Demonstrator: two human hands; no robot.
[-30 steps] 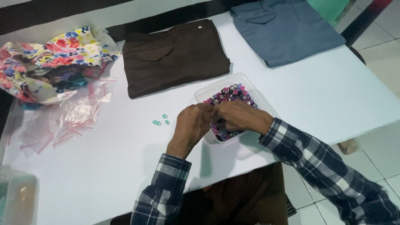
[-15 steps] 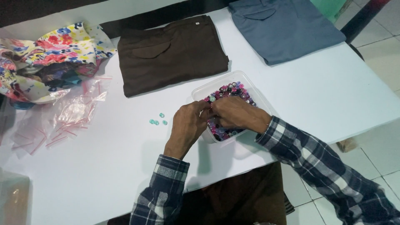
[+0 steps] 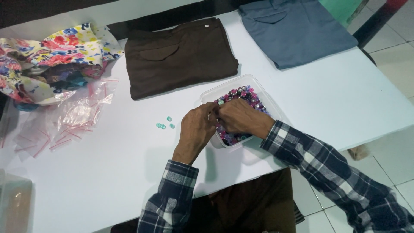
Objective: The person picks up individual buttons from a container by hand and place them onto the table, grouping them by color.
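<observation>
Beads [image 3: 235,93] fill the tub [image 3: 207,94] on the counter [image 3: 108,172]; both hands, left [image 3: 196,129] and right [image 3: 239,117], pinch together over it, contents hidden. Four teal ones [image 3: 164,124] sit out, plenty left.

left hand [image 3: 196,129]: curled, fingertips pinched | right hand [image 3: 239,116]: palm down, fingertips meeting the left's | both forearms angled inward

Clear plastic tub [image 3: 263,92] mid-table, small clear red-striped zip bags [image 3: 64,123] heaped at left
</observation>
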